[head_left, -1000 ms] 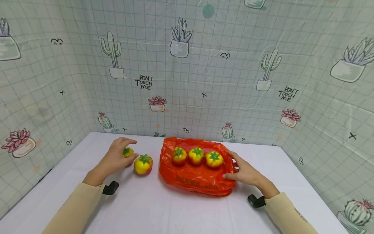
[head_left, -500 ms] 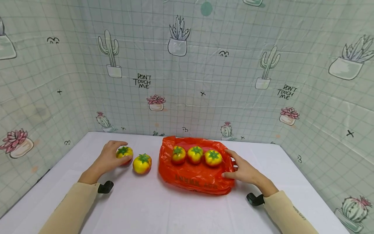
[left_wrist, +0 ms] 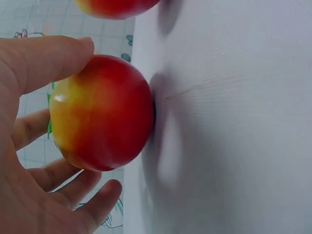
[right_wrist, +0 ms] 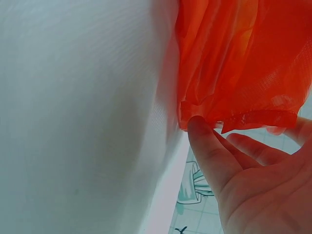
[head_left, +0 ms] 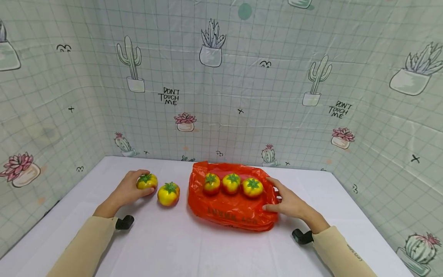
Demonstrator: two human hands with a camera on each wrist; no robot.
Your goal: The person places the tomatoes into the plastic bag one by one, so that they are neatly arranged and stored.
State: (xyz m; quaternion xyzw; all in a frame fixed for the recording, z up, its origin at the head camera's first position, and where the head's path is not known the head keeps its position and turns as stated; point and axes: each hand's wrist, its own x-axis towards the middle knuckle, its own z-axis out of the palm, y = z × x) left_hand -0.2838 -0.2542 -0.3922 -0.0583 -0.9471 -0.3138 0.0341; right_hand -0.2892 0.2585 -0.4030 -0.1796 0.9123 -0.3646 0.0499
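Observation:
My left hand [head_left: 129,188] is curled round a red-and-yellow tomato [head_left: 147,182] with a green star-shaped top, at the left of the table. In the left wrist view the thumb lies along one side of this tomato [left_wrist: 105,114], the other fingers opposite, its base close against the white cloth. Just to its right sits a second tomato [head_left: 168,194]. Three more, such as the middle tomato [head_left: 231,183], stand in a row on a red plastic bag [head_left: 225,211]. At the bag's right end my right hand [head_left: 290,202] touches the plastic with spread fingers, the thumb fairly straight.
A white cloth [head_left: 221,254] covers the table. Behind and on both sides rise walls of grid-patterned sheeting [head_left: 238,92] with printed cactus drawings. Small black devices, like the left one [head_left: 124,222], sit on both wrists.
My left hand has shifted left, uncovering more of the tomato, then lowered its fingers round it. My right hand and the bag stay in place; the head view shifted slightly.

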